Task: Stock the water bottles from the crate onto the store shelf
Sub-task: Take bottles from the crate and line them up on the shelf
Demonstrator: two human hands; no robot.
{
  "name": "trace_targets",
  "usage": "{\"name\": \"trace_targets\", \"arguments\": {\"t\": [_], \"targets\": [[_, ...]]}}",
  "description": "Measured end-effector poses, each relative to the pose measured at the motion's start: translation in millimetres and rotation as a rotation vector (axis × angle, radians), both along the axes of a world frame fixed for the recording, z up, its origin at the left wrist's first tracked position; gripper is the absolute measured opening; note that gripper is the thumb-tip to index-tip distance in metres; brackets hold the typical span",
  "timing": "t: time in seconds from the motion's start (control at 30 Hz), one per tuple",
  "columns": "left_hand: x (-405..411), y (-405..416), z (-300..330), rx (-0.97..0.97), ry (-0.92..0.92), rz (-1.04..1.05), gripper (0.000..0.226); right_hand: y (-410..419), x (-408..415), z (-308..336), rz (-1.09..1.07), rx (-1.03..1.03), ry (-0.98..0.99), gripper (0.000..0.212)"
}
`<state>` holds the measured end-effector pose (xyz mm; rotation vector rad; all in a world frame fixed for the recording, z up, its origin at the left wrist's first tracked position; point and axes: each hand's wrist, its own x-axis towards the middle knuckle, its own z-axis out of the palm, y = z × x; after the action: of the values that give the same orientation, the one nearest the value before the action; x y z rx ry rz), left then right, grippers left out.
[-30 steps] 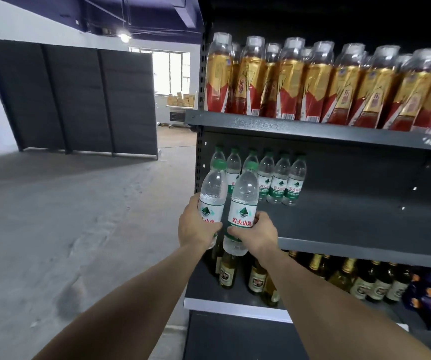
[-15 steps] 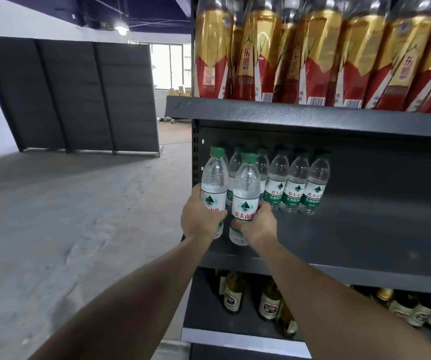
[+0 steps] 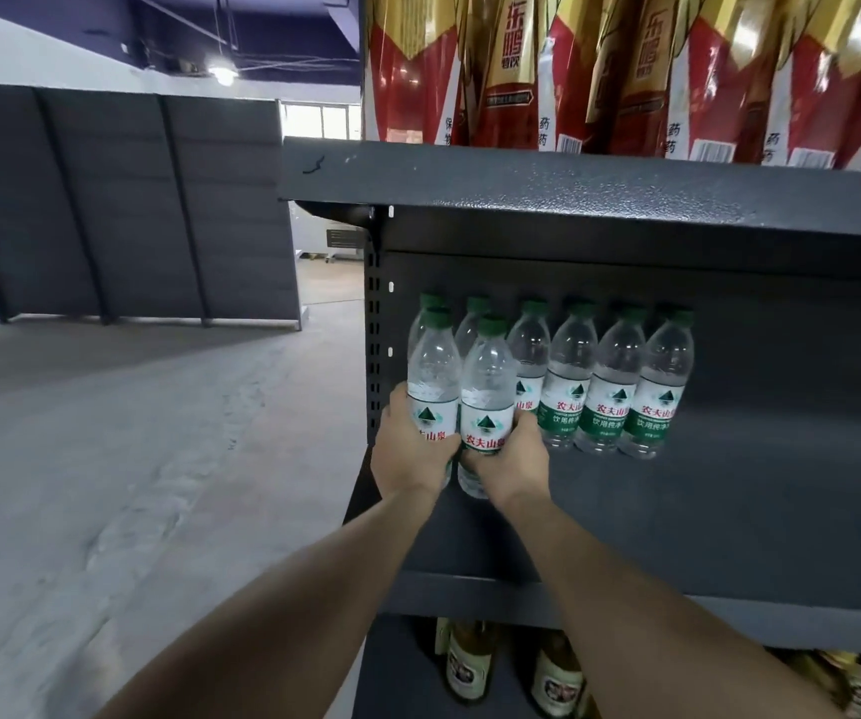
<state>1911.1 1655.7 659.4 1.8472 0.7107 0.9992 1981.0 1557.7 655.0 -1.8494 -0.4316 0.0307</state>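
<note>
Fingers of the left hand (image 3: 410, 451) curl around one clear green-capped water bottle (image 3: 432, 386); the right hand (image 3: 511, 461) grips a second (image 3: 488, 391). Both have moved from in front of the dark grey metal shelf (image 3: 729, 511) onto its left end, beside the standing row (image 3: 610, 386), ready for release.

Dark metal shelf (image 3: 760, 516): row of water bottles (image 3: 610, 391) at back.

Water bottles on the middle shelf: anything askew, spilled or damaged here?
Nothing stands out. The shelved water bottles stand upright in a row, caps on; the left hand and right hand each hold one upright.
</note>
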Motion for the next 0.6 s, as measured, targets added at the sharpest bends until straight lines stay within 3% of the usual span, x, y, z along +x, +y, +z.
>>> {"name": "trace_targets", "arguments": {"t": [0.4, 0.6], "targets": [[26.2, 28.9, -7.8, 0.132, 0.114, 0.003, 0.086, 22.5, 31.6, -7.0, 0.01, -0.07, -0.004, 0.06], [22.6, 33.7, -7.2, 0.09, 0.137, -0.071, 0.086, 23.5, 28.4, -5.1, 0.022, -0.108, 0.004, 0.064]]}}
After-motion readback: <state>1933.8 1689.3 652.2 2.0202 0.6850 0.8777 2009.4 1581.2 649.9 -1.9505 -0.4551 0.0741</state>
